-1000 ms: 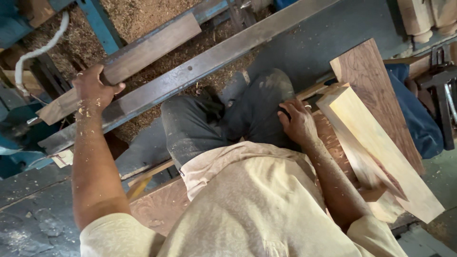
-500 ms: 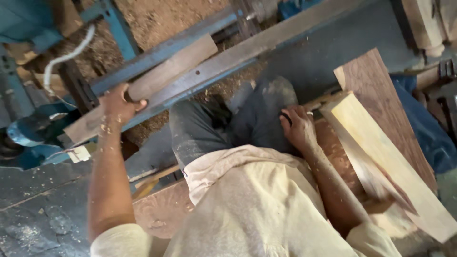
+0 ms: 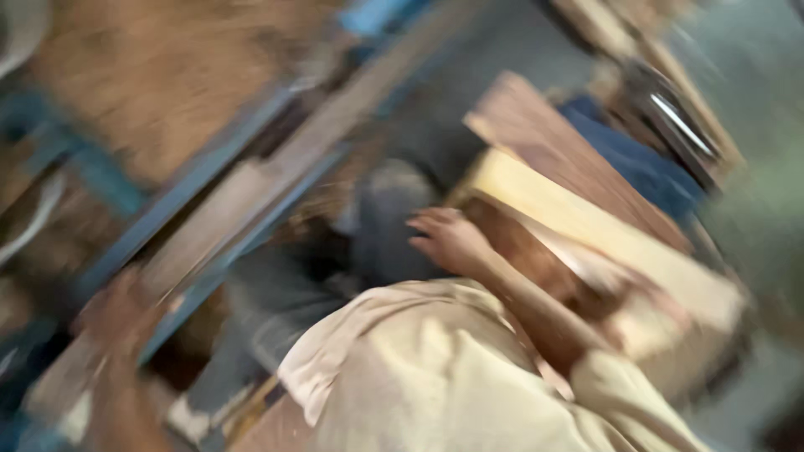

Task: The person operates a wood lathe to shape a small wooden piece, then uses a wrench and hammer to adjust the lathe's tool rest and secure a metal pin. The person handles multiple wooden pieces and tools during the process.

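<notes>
Wood under both sets of fingers: right hand point(image 3: 448, 238) lies open against the pale plank point(image 3: 586, 226), left hand point(image 3: 117, 314) looks clamped on the long board point(image 3: 243, 226) though blur hides its fingers; steady grip wanted, sawdust point(image 3: 151, 92) heaped beyond the blue frame point(image 3: 109, 180).

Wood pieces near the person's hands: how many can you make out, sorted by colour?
The picture is blurred, so this covers only the clear ones.
Pale yellow plank beside the right hand: 1
Reddish-brown board behind it: 1
Brown plank on the blue machine frame, under the left hand: 1
Total: 3
</notes>
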